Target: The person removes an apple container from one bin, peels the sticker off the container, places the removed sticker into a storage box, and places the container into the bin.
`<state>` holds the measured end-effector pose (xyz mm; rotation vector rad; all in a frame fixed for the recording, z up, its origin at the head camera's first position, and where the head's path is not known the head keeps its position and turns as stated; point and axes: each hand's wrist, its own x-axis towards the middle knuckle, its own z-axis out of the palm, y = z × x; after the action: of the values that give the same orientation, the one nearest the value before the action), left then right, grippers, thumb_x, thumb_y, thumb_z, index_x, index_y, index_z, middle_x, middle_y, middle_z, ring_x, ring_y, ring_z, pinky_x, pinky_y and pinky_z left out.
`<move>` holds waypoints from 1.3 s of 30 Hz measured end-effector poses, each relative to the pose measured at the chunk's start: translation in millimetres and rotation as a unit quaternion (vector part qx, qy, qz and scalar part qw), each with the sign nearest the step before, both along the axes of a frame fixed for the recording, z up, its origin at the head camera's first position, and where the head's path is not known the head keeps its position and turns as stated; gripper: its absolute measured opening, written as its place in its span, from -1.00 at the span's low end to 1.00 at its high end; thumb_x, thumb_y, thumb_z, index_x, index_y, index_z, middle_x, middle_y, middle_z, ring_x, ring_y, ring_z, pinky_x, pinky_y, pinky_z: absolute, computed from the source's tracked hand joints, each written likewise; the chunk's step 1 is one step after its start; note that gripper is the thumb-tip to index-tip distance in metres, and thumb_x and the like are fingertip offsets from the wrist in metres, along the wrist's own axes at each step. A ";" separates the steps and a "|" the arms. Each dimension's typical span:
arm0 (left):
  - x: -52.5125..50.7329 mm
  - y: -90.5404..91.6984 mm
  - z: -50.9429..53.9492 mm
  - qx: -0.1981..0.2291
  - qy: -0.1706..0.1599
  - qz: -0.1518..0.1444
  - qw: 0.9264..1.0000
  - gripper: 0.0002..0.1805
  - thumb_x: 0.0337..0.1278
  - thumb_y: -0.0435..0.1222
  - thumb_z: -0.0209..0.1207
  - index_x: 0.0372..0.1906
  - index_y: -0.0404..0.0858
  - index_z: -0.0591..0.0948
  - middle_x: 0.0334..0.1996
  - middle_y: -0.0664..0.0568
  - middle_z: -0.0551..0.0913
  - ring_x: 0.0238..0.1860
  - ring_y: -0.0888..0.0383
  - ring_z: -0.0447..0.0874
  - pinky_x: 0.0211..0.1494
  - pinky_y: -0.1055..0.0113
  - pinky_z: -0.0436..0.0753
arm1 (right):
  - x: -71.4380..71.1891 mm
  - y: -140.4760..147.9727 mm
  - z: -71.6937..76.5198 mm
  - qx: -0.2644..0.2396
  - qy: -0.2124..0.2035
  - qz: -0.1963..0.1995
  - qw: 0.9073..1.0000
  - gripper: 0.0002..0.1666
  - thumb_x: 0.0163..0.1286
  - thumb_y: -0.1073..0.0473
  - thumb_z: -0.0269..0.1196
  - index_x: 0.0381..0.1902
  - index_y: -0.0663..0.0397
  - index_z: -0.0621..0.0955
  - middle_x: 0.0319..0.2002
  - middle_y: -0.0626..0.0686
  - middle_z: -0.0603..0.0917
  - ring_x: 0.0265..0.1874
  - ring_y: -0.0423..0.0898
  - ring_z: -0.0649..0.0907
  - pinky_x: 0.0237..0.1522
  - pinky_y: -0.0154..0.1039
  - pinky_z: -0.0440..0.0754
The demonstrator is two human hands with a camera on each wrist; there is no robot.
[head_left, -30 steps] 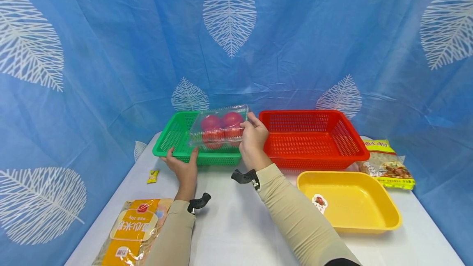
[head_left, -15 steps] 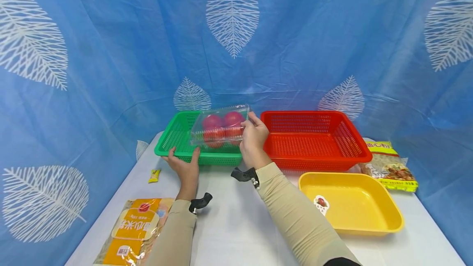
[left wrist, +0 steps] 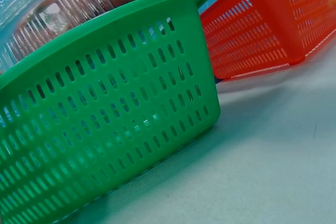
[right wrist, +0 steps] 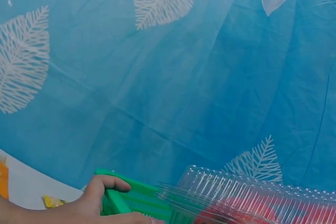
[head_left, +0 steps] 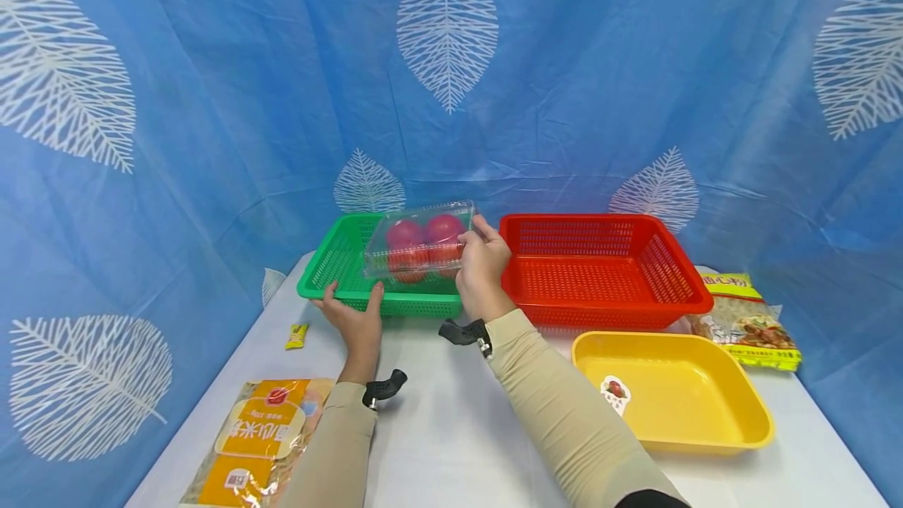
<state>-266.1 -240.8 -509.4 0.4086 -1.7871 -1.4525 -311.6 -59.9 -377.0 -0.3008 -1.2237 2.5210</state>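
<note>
My right hand [head_left: 484,271] holds a clear plastic box [head_left: 377,245] by its right end. Several round red fruits [head_left: 407,234] show through its lid; I cannot tell their exact kind. The box slants over the right part of a green basket [head_left: 339,257]. At that basket's front rim is my left hand [head_left: 358,329], gripping it with thumb and fingers spread apart. From the left wrist, the green basket's slotted wall [left wrist: 105,114] fills the view, with the box above its rim. The right wrist view catches a left finger bent over the rim and the ridged plastic box [right wrist: 226,187].
A red basket [head_left: 585,312] stands right of the green one. Before it sits a yellow tray [head_left: 670,390], with a yellow-labelled food bag [head_left: 748,324] behind. On the left lie an orange-labelled bag [head_left: 257,437] and a small yellow packet [head_left: 296,335]. Blue cloth [head_left: 564,61] hangs behind.
The head view has shifted slightly, moving the whole scene a little right in the picture. Both hands and the plastic box keep nearly the same place over the green basket.
</note>
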 end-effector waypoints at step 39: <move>1.4 0.8 2.5 -0.001 -0.008 -0.005 1.000 -0.05 0.28 -0.03 0.46 0.53 -0.24 0.15 0.65 -0.23 -0.56 0.64 -0.08 -0.56 0.60 -0.13 -0.09 | -6.8 -16.1 -9.2 0.017 -0.014 0.007 1.000 -0.46 0.31 0.54 0.27 0.27 0.31 0.67 0.30 0.08 0.64 -0.53 -0.18 0.41 -0.54 -0.41 0.40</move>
<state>-264.7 -240.0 -506.8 0.4110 -1.8048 -1.4588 -318.4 -76.1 -386.2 -0.3223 -1.2839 2.5128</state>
